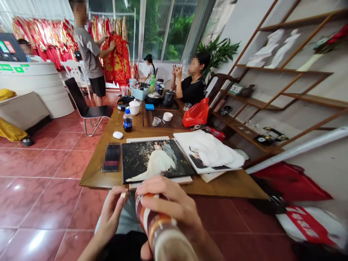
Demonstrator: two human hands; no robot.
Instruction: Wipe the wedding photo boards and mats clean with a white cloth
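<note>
One brown-and-white cylindrical bottle (159, 226) is gripped by the right hand (175, 203); one small pale object (124, 195) is pinched by the left hand (112, 209), beside a brown wooden table (94, 174).

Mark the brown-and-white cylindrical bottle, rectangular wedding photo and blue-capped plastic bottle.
Brown-and-white cylindrical bottle (160, 230), head view: labelled side.
Rectangular wedding photo (157, 161), head view: white gown.
Blue-capped plastic bottle (127, 123), head view: blue label.

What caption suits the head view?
Left hand pinching a small pale object, right hand gripping a bottle, near a table bearing a photo.
</note>
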